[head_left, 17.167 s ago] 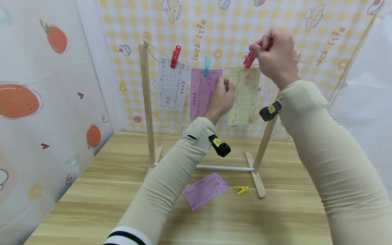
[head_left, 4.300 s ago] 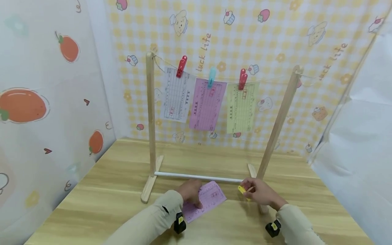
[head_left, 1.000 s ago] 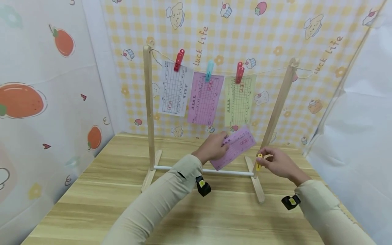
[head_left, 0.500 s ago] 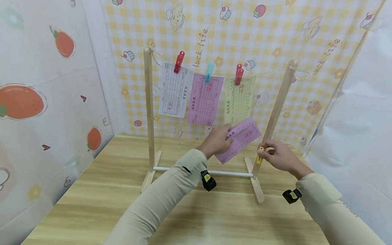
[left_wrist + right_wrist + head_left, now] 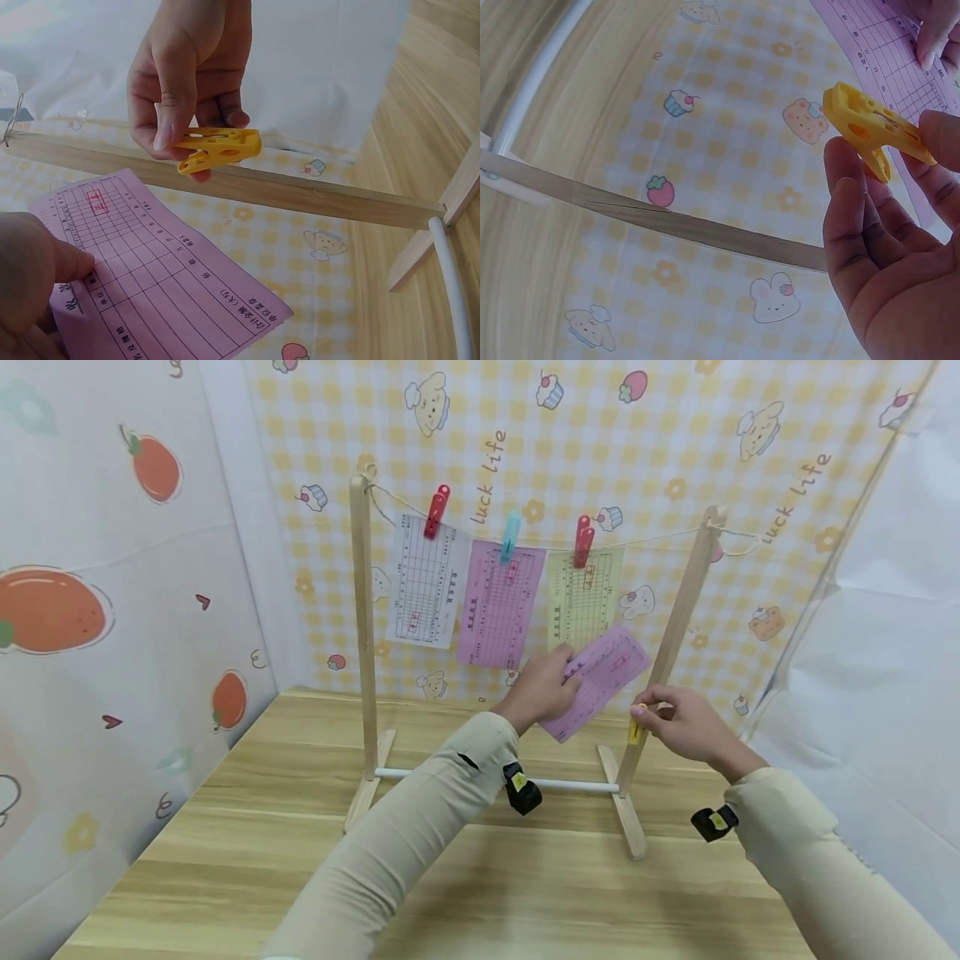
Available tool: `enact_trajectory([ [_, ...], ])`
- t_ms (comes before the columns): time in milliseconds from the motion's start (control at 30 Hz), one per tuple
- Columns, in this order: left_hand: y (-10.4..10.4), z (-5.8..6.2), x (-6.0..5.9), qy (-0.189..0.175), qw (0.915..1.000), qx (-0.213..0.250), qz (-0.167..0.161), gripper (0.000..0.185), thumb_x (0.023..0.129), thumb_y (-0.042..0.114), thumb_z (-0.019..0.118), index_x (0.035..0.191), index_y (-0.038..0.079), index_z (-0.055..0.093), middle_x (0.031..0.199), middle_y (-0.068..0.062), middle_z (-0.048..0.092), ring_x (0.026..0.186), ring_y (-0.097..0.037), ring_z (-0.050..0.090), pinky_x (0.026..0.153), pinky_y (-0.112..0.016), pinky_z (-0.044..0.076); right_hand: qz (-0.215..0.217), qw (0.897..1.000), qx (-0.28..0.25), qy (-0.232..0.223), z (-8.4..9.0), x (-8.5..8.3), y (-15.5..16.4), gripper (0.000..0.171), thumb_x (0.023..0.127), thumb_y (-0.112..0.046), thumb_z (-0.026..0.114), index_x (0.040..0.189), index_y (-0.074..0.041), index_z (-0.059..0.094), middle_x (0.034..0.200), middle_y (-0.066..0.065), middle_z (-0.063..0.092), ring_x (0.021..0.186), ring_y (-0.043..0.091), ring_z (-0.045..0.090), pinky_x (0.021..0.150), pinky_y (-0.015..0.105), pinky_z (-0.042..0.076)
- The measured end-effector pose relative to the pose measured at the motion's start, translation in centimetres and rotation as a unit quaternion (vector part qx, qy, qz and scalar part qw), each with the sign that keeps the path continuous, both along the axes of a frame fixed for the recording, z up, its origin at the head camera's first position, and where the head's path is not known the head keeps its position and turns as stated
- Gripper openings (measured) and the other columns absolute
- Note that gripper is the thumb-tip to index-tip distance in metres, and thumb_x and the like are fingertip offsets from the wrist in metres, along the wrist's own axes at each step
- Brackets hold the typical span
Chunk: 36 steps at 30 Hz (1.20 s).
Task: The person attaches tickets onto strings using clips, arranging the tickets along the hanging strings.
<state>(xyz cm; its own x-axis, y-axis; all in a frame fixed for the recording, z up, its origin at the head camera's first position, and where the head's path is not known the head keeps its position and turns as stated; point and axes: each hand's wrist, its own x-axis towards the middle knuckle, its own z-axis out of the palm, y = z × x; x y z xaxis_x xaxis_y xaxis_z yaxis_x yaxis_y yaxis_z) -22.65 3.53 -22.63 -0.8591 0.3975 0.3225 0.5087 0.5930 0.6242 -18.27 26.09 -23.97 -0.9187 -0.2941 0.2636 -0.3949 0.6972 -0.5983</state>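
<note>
My left hand [image 5: 542, 687] pinches a pink printed form slip [image 5: 603, 677] by its edge, thumb on its face; the slip is tilted in the air and overlaps the lower part of the hanging yellow slip [image 5: 581, 597]. By the right post, my right hand [image 5: 686, 724] holds a yellow clothespin [image 5: 221, 148] between thumb and fingers. In the right wrist view the clothespin's nose points away from the palm. A string [image 5: 648, 538] carries a white slip [image 5: 423, 589], another pink slip [image 5: 498, 610] and the yellow one, held by red clothespin [image 5: 437, 512], light-blue clothespin [image 5: 510, 537] and red clothespin [image 5: 583, 542].
The string runs between a left wooden post [image 5: 363, 627] and a right wooden post [image 5: 681, 602]. A white rod [image 5: 577, 786] joins them low down, and flat wooden feet [image 5: 630, 818] rest on the wood-grain table [image 5: 480, 893]. Behind stands a yellow checked backdrop [image 5: 322, 552].
Both hands have lifted the pink slip and the yellow clothespin off the table. Over the last second they rise further, the left hand also moving right toward the right post.
</note>
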Motion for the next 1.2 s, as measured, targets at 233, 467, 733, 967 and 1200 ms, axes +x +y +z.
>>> enact_trajectory([
  [233,0.6,0.4,-0.1,-0.001,0.9993,0.038,-0.004,0.019,0.1,0.015,0.052,0.116,0.007,0.053,0.107,-0.012,0.065,0.089,-0.022,0.067,0.066,-0.027,0.055,0.003,1.0,-0.005,0.005,0.7,-0.2,-0.2,0.017,0.098,-0.016,0.058,0.1,0.0,0.063,0.091,0.011,0.066,0.079,0.022,0.068,0.061,0.028,0.05],
  [467,1.2,0.7,-0.2,-0.006,0.9977,0.067,0.009,0.02,0.1,0.016,0.052,0.119,0.01,0.052,0.111,-0.011,0.064,0.094,-0.023,0.066,0.072,-0.032,0.056,-0.008,1.0,0.006,0.009,1.9,-0.4,-0.2,0.02,0.099,-0.019,0.058,0.103,-0.001,0.063,0.094,0.011,0.068,0.086,0.024,0.069,0.065,0.029,0.051],
  [733,2.0,1.4,-0.3,-0.001,0.9951,0.098,0.012,0.021,0.1,0.015,0.053,0.119,0.009,0.053,0.115,-0.011,0.065,0.098,-0.023,0.066,0.076,-0.033,0.056,-0.016,0.999,0.005,0.035,3.1,-0.9,0.3,0.022,0.1,-0.02,0.055,0.104,0.0,0.063,0.097,0.015,0.068,0.082,0.017,0.068,0.063,0.026,0.051],
  [967,2.8,1.5,-0.4,-0.006,0.9922,0.124,0.014,0.021,0.099,0.015,0.055,0.119,0.011,0.054,0.113,-0.008,0.065,0.096,-0.021,0.066,0.076,-0.032,0.055,-0.023,0.996,-0.005,0.085,4.1,-1.2,0.4,0.023,0.099,-0.018,0.056,0.1,0.003,0.065,0.093,0.016,0.066,0.076,0.008,0.064,0.06,0.024,0.05],
  [1200,3.5,1.8,-0.5,-0.018,0.9881,0.15,0.028,0.027,0.098,0.017,0.056,0.124,0.01,0.054,0.107,-0.008,0.066,0.091,-0.02,0.066,0.072,-0.031,0.055,-0.037,0.994,-0.006,0.102,5.1,-1.3,0.4,0.027,0.1,-0.022,0.054,0.104,0.002,0.064,0.104,0.021,0.064,0.081,0.007,0.063,0.061,0.024,0.049],
])
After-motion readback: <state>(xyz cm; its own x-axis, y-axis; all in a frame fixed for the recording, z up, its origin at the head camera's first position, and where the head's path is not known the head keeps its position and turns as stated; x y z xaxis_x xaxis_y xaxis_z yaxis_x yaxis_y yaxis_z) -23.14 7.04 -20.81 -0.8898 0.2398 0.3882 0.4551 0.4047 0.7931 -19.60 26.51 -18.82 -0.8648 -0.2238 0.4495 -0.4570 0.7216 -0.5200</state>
